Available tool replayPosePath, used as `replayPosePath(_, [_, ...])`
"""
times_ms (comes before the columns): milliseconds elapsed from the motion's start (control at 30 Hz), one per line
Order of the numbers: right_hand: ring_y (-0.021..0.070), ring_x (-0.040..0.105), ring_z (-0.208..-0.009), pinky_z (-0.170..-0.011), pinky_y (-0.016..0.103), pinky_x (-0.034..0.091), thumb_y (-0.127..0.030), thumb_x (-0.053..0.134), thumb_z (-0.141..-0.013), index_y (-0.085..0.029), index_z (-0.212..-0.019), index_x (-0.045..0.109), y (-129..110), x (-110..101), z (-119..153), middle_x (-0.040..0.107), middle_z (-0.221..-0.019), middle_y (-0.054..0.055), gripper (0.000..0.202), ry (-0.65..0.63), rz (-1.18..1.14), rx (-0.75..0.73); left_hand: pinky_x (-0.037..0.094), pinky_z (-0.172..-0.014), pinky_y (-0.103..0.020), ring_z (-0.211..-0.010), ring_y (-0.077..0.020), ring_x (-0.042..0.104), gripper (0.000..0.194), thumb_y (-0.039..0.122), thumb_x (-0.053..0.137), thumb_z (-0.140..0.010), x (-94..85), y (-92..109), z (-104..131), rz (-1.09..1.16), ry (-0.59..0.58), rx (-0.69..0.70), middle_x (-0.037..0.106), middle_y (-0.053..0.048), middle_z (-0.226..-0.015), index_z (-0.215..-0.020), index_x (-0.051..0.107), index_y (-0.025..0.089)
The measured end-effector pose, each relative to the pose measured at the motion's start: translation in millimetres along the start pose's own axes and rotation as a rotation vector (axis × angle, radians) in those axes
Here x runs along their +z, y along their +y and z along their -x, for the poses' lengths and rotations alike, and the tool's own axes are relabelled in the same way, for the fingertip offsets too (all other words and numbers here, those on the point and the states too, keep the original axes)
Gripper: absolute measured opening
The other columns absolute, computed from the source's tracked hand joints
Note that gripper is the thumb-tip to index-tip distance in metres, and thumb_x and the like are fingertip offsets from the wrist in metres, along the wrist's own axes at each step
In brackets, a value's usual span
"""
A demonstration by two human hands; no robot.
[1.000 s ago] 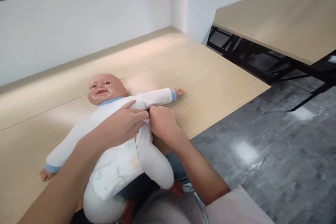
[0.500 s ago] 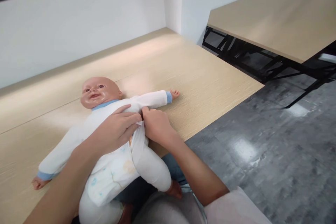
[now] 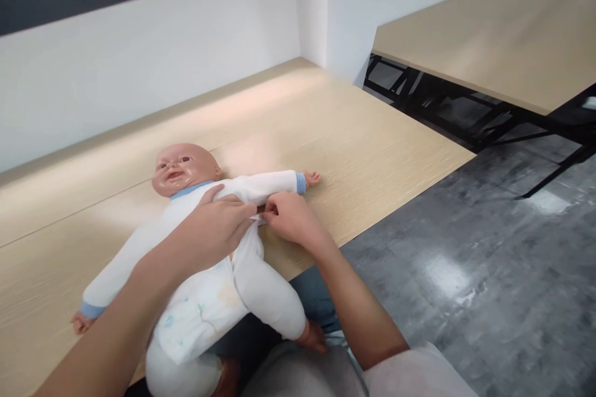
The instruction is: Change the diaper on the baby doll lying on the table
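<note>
A baby doll (image 3: pixel 186 161) lies on its back, its head toward the wall and its legs toward me. It wears a white top (image 3: pixel 274 183) with blue collar and cuffs and a printed white diaper (image 3: pixel 200 316). Across the doll's belly lies my left hand (image 3: pixel 216 220), fingers closed at the diaper's side edge by the waist. Just to its right, my right hand (image 3: pixel 293 217) is closed in a pinch on a thin white piece of the diaper, stretched between both hands. My fingers partly hide the pinched piece. The doll's feet hang near my lap.
The doll rests on a light wooden table (image 3: pixel 372 155) set against a white wall. A second wooden table (image 3: pixel 488 43) with black folding legs stands at the right. Grey floor (image 3: pixel 419 273) shows beyond the table edge.
My right hand has moved slightly right, away from my left, drawing the white piece sideways. The loose flap that hung below the hands now shows less. The view has shifted a little.
</note>
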State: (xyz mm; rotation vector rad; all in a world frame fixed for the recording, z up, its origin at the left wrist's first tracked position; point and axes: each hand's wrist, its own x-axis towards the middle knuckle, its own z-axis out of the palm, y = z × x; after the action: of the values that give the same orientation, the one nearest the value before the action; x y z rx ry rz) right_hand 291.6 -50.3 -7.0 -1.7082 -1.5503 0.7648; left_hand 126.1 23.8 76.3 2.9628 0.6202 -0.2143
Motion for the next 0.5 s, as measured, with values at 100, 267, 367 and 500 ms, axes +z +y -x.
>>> replayPosePath(100, [0.0126,0.053,-0.066,-0.058,0.026,0.032,-0.022,0.058,-0.081,-0.017,-0.068,0.061,4.2,-4.9,2.4,0.066,-0.072,0.002,0.014,-0.027,-0.071,-0.004,0.031,-0.105,-0.048,-0.073,-0.018,0.057,0.031,0.028,0.034,-0.097,-3.4,-4.6,5.9,-0.039,-0.036,0.001,0.062,0.001,-0.072,-0.079,0.059,0.024])
replayPosePath(267, [0.0115,0.056,-0.062,-0.055,0.023,0.035,-0.022,0.054,-0.083,-0.017,-0.072,0.058,6.3,-18.1,7.5,0.064,-0.066,0.001,0.014,-0.129,-0.236,0.054,0.031,-0.105,-0.048,-0.063,-0.0162,0.054,0.035,0.031,0.031,-0.098,-3.4,-8.5,2.6,-0.067,-0.042,-0.014,0.059,0.002,-0.066,-0.08,0.06,0.024])
replayPosePath(367, [0.0116,0.058,-0.06,-0.056,0.023,0.04,-0.023,0.052,-0.085,-0.017,-0.073,0.056,6.5,-21.4,10.5,0.064,-0.065,0.0,0.014,-0.197,-0.36,0.055,0.034,-0.103,-0.045,-0.055,-0.0153,0.046,0.037,0.034,0.03,-0.099,0.6,-7.2,-5.1,-0.098,-0.043,0.009,0.053,0.003,-0.056,-0.077,0.058,0.024])
replayPosePath(500, [0.012,0.06,-0.062,-0.057,0.023,0.041,-0.022,0.053,-0.086,-0.016,-0.073,0.055,5.8,-21.5,13.2,0.065,-0.068,0.001,0.014,-0.191,-0.388,0.061,0.033,-0.103,-0.045,-0.068,-0.0173,0.053,0.032,0.028,0.036,-0.097,10.6,-3.5,-9.6,-0.055,0.019,-0.04,0.059,0.001,-0.066,-0.077,0.06,0.024])
